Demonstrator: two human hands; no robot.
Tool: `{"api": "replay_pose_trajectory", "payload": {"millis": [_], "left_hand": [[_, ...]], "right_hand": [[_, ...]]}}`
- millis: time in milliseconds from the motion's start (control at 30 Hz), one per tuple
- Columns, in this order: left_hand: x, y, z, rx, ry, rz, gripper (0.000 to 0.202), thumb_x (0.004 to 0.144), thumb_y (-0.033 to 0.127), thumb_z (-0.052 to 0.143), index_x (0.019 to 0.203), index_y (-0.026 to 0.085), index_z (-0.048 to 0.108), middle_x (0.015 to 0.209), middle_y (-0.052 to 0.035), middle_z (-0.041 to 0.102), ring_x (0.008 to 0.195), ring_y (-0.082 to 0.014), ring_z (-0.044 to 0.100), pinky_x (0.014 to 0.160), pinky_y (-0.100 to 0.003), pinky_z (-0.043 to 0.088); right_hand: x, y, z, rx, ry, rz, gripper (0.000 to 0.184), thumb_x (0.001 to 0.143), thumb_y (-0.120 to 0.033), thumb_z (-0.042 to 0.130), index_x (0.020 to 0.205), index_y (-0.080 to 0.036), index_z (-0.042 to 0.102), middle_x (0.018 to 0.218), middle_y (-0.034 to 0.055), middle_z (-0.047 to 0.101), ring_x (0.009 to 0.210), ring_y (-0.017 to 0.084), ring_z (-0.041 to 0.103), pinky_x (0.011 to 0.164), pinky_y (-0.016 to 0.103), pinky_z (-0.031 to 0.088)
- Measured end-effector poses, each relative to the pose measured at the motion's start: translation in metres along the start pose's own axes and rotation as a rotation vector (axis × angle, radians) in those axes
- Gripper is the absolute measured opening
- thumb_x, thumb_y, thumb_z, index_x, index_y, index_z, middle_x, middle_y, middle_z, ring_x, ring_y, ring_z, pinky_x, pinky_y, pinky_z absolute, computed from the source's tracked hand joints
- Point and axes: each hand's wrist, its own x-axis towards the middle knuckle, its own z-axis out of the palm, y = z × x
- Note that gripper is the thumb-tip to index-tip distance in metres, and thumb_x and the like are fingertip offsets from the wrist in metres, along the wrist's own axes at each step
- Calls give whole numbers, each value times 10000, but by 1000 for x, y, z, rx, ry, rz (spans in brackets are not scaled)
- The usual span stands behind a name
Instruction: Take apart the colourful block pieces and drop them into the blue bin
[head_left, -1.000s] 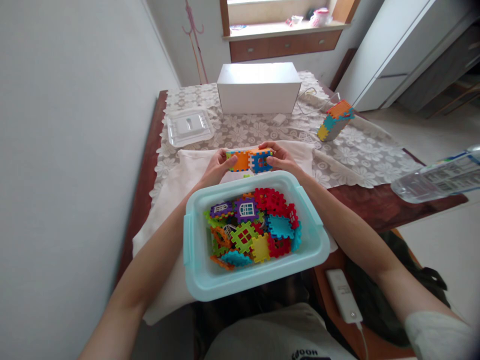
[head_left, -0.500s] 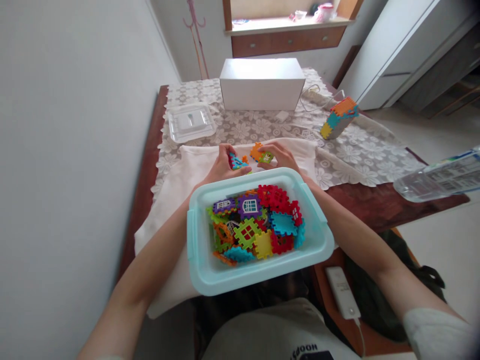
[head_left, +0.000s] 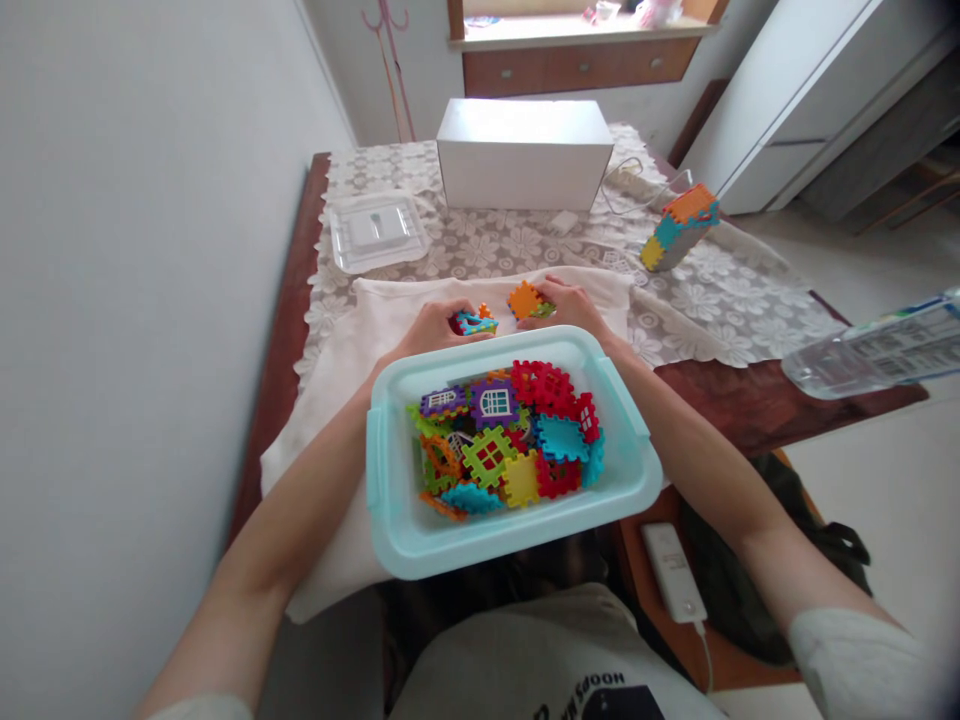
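Observation:
A light blue plastic tub (head_left: 390, 500) sits in front of me, holding several interlocking toy tiles (head_left: 510, 440) in many colours. Just behind its far rim, on a white cloth (head_left: 352, 340), my left hand (head_left: 431, 328) grips a small cluster of blue, red and orange tiles (head_left: 474, 322). A short gap to the right, my right hand (head_left: 571, 303) holds an orange tile with a green one (head_left: 526, 300). The two clusters are apart from each other.
A white box (head_left: 525, 155) stands at the back of the lace-covered table (head_left: 720, 300). A clear lid (head_left: 375, 230) lies back left, a built tile block (head_left: 679, 228) back right. A plastic bottle (head_left: 877, 355) juts in at right. A white power bank (head_left: 671, 573) lies near my lap.
A second ago both hands held one joined row of tiles above the tub's far rim. It has come apart into two pieces, one per hand, lowered onto the cloth.

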Motion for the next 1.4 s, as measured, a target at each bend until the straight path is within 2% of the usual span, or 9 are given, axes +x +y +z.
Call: {"api": "replay_pose_trajectory", "payload": {"millis": [100,200,333,567,700,900,1100,1233,1400], "left_hand": [[2,-2,-1,48,-31,5,399,853,500,1085,865,217,804,725,-5,689,729,-193,606,673,-330,446],[2,-3,-2,28,-78,15,536,889,703,1036,949,220,814,818,-36,761,733,-191,627,668,-330,465],[1,-5,0,95,-23,30,677,839,852,1001,994,228,788,904,-56,821,744,-181,660,662,-312,514],[3,-6,4,419,68,60,522,942,733,901,969,234,749,879,-43,834,797,-192,709,693,-304,526],[3,-6,3,488,72,92,440,950,654,883,969,234,754,909,-39,853,762,-186,705,708,-315,535],[1,-2,2,525,90,125,350,940,540,913,953,230,750,927,-38,870,752,-183,716,731,-321,555],[2,-4,3,474,188,148,359,924,483,911,895,242,647,841,-2,821,710,-164,693,712,-306,531],[3,-10,1,439,237,149,371,919,492,915,922,248,635,828,8,806,698,-161,670,676,-298,504],[1,-15,5,365,186,134,386,931,549,906,943,248,664,747,24,745,644,-156,607,614,-287,467]], "right_hand": [[-3,-5,0,-108,-20,-2,453,738,-557,1115,901,-285,791,979,89,851,1208,432,776,1173,559,595],[-6,-12,2,-177,-21,2,457,792,-600,1065,893,-270,766,920,83,818,970,336,720,1016,494,562],[-7,-23,3,-241,-37,-8,510,871,-716,955,934,-273,711,924,93,792,976,320,667,921,439,506],[-9,-37,0,-255,-75,54,374,885,-529,842,1067,-248,676,1045,90,791,962,283,644,893,411,498],[-8,-33,1,-160,-66,56,440,911,-635,848,1061,-265,664,1073,84,799,986,296,674,898,420,545],[-7,-25,4,-133,-52,48,572,916,-788,849,1018,-256,664,971,62,767,906,255,600,837,389,492],[-7,-20,11,19,63,-30,704,858,-920,866,1002,-246,721,906,44,729,830,229,588,770,369,463],[-6,-18,13,139,105,-67,773,835,-984,889,1007,-245,742,888,28,711,820,213,575,735,349,456],[-7,-19,12,173,152,-68,827,798,-1043,897,961,-256,702,868,18,684,822,211,559,735,348,465]]}}
